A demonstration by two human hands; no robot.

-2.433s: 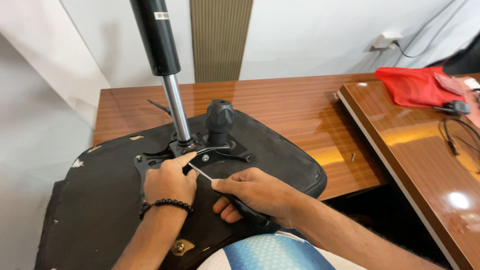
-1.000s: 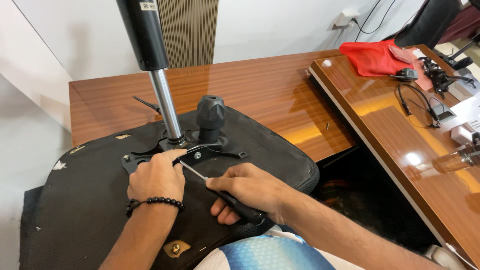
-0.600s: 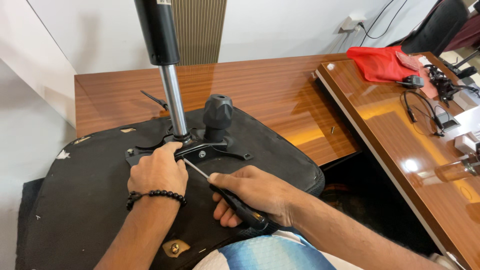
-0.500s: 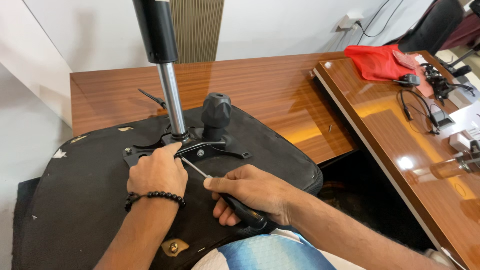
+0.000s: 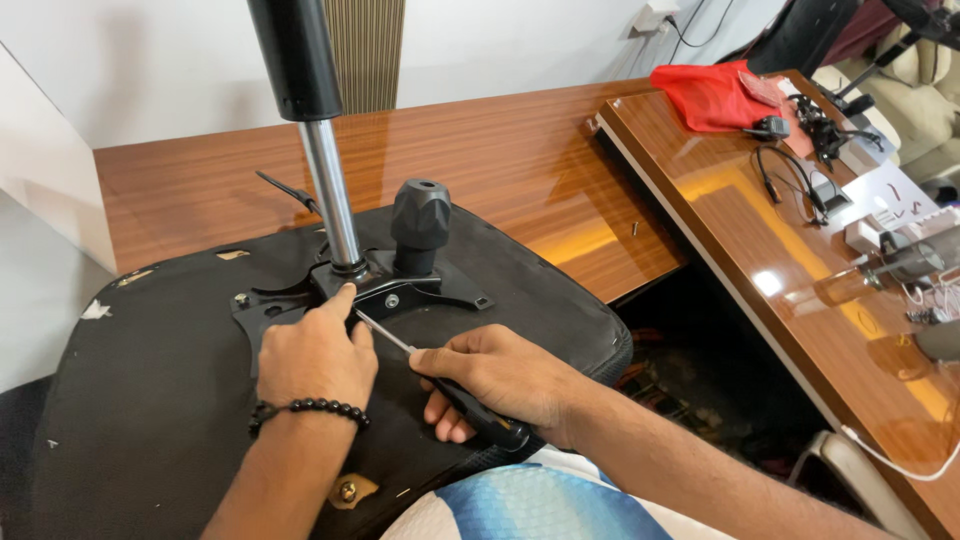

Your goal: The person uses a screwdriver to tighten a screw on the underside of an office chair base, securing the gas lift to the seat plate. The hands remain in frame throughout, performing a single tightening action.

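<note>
The seat underside [image 5: 150, 400] is matt black cloth, rough-looking, with small pale tears. Bolted at its middle, the mounting plate [image 5: 400, 292] is black painted metal with a dull sheen. Rising from that plate, the gas-lift rod [image 5: 332, 195] is smooth polished metal, its upper sleeve [image 5: 296, 55] satin black. Beside the rod, the knob [image 5: 420, 215] is matt black plastic. The screwdriver [image 5: 440, 385] has a bright metal shaft and a glossy black handle. Behind the seat, the table [image 5: 520, 150] is glossy varnished wood. A red cloth [image 5: 712, 95] lies on the far table.
</note>
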